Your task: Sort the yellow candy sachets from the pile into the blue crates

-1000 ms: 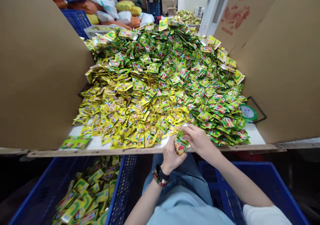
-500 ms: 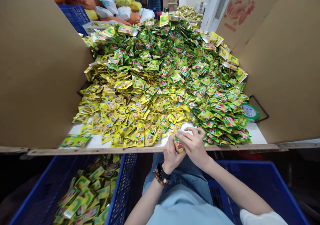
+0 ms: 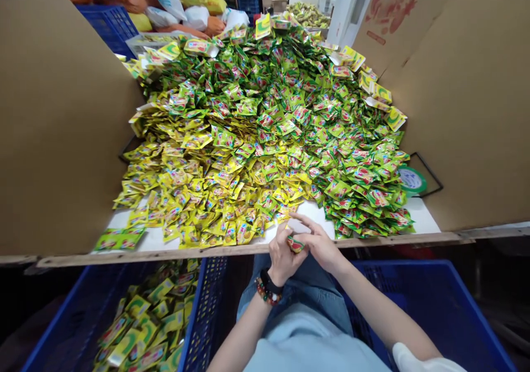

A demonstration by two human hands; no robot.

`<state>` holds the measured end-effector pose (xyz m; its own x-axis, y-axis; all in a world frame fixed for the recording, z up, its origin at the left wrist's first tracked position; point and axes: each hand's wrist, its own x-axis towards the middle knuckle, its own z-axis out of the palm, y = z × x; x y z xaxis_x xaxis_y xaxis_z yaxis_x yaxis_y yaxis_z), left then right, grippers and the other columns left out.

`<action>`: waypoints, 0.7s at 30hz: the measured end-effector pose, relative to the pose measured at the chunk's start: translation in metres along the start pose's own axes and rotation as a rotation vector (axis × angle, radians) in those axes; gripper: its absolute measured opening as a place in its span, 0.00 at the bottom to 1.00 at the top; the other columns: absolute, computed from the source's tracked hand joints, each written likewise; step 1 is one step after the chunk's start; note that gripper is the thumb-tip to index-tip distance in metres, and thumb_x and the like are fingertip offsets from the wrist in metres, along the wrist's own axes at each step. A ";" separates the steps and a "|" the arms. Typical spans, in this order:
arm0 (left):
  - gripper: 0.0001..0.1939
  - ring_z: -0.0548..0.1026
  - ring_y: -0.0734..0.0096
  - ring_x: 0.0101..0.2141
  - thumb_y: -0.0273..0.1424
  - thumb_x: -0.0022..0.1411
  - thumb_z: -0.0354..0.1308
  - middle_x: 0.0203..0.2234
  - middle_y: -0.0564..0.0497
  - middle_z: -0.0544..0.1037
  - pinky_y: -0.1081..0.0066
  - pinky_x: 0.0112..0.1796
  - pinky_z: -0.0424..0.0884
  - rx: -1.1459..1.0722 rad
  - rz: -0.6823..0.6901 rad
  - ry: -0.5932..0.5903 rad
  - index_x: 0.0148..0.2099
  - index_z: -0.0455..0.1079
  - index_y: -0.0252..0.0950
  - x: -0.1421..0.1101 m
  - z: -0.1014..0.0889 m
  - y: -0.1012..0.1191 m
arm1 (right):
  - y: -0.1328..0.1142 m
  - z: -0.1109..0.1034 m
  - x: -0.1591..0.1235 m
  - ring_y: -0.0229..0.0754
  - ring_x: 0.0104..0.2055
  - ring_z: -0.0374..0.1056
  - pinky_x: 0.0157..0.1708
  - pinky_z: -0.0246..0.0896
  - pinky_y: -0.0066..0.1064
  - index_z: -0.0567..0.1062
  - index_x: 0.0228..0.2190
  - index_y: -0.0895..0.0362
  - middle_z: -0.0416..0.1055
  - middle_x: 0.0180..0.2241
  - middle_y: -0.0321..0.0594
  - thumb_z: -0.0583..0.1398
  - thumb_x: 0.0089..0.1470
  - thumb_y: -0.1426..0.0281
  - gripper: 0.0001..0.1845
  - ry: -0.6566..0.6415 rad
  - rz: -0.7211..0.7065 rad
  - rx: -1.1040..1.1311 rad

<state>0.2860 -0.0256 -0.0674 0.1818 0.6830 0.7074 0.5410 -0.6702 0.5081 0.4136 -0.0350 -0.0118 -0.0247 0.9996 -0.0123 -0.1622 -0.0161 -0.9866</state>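
Hands (image 3: pixel 300 248) together just above the front rail, fingertips of both pinching one foil sachet (image 3: pixel 295 244). Sachet mostly hidden by fingers, only a red-and-green printed strip showing. Beaded bracelet (image 3: pixel 263 291) and black band (image 3: pixel 270 282) on left wrist. Denim lap (image 3: pixel 302 286) directly below.

Ahead: broad loose heap of foil sachets (image 3: pixel 265 129), small flat glossy pillows in yellow and green, crinkled, overlapping, no order, rising toward the far end. Heap's near edge just past the fingertips. Open room limited to a white patch of tabletop (image 3: pixel 426 217) along the front, widest just beyond the hands, narrowing to a thin strip at left. Wooden rail (image 3: pixel 165 256) forms a hard front edge. Small flat cluster of sachets (image 3: pixel 119 239) on the white at far left, just apart from heap.

Brown corrugated cardboard panels (image 3: pixel 62 112) angled in on both sides, close against heap. Below rail, blue mesh plastic crate (image 3: pixel 202 311) at left, holding loose sachets (image 3: pixel 141 328); second blue crate (image 3: pixel 418 300) at right.
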 end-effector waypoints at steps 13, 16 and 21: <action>0.27 0.72 0.57 0.46 0.38 0.65 0.49 0.45 0.38 0.69 0.59 0.42 0.74 0.092 -0.103 -0.080 0.61 0.52 0.31 0.003 -0.003 0.005 | 0.009 0.008 -0.008 0.53 0.55 0.71 0.54 0.68 0.46 0.74 0.54 0.54 0.76 0.50 0.42 0.55 0.62 0.60 0.22 0.023 -0.198 -0.297; 0.23 0.72 0.58 0.47 0.35 0.67 0.45 0.46 0.37 0.70 0.59 0.42 0.74 0.086 -0.112 -0.078 0.61 0.52 0.32 0.001 -0.001 0.004 | 0.015 0.005 -0.010 0.49 0.52 0.73 0.51 0.71 0.40 0.68 0.59 0.54 0.74 0.52 0.45 0.55 0.63 0.64 0.24 -0.026 -0.365 -0.448; 0.21 0.75 0.58 0.45 0.37 0.70 0.40 0.45 0.36 0.71 0.58 0.41 0.75 0.050 -0.044 -0.090 0.60 0.53 0.30 -0.001 0.003 -0.007 | 0.020 0.007 -0.016 0.46 0.47 0.76 0.46 0.74 0.37 0.66 0.60 0.50 0.77 0.49 0.45 0.53 0.63 0.70 0.25 -0.062 -0.565 -0.588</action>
<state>0.2839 -0.0206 -0.0732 0.2287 0.7359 0.6373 0.5901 -0.6254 0.5105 0.4034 -0.0513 -0.0303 -0.1515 0.8500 0.5045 0.3770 0.5215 -0.7654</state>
